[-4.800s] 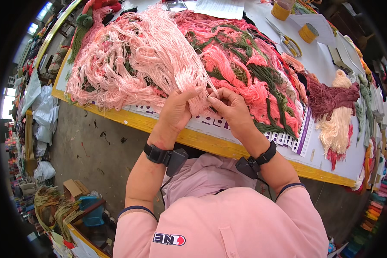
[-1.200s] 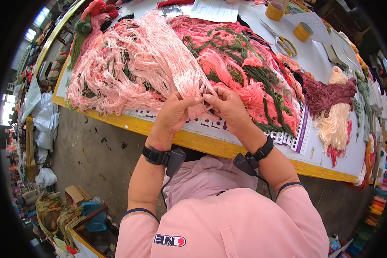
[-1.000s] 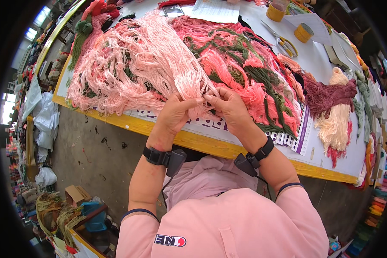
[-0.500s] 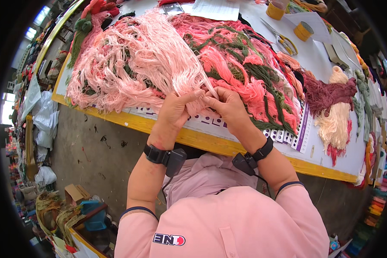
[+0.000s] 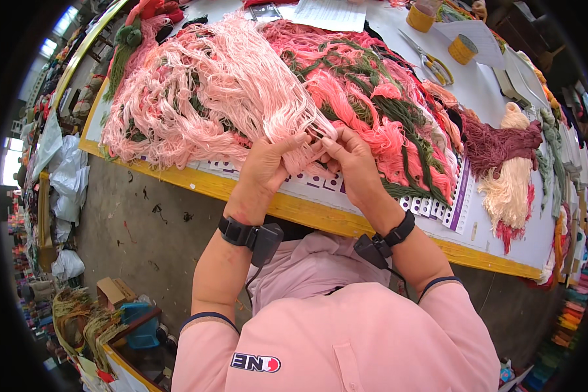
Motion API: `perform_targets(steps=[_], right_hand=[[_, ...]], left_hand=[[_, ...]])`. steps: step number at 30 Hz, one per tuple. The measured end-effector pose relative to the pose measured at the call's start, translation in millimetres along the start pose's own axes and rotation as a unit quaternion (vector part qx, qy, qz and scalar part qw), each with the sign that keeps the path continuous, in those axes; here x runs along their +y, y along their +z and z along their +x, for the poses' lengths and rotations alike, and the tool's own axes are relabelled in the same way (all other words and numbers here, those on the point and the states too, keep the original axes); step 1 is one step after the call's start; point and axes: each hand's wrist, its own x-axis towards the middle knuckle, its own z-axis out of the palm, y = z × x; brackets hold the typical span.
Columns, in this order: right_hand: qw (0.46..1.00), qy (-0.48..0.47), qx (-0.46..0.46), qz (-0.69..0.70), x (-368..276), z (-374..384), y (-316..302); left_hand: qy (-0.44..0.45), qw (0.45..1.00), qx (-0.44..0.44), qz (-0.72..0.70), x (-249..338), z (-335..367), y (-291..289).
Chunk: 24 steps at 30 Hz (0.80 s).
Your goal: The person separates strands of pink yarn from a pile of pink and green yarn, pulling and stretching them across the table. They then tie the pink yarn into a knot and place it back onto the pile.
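A large loose pile of pale pink yarn [image 5: 235, 78] spreads over the table, and its near end runs into both my hands. My left hand [image 5: 268, 163] is closed round the hanging bundle, thumb lying across the strands. Just to its right, my right hand [image 5: 349, 153] pinches a few strands at the bundle's edge between thumb and fingers. The fingertips of both hands are close together. Beyond and to the right lie coral pink skeins [image 5: 336, 98] mixed with dark green yarn [image 5: 402, 117].
Yellow-handled scissors [image 5: 434, 65] and a yellow roll [image 5: 462, 49] lie at the far right. Maroon and cream skeins [image 5: 513, 147] rest on the right side. Punched cards [image 5: 460, 202] stick out under the yarn near the table's yellow edge [image 5: 307, 212]. Papers [image 5: 330, 14] lie at the back.
My right hand has shifted slightly to the right, its fingers now higher on the strands. The strands between the hands are fanned a little wider. My left hand stays in place.
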Motion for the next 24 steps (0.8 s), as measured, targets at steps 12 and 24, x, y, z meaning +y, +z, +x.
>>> perform_targets(steps=[12, 24], right_hand=[[0.99, -0.024, -0.041, -0.133, 7.9, 5.1, -0.8], [0.998, 0.021, -0.049, -0.021, -0.3, 0.4, -3.4]], left_hand=[[0.015, 0.999, 0.009, 0.042, -3.7, 5.7, -10.2], [0.039, 0.994, -0.024, 0.099, -5.5, 1.2, -14.9]])
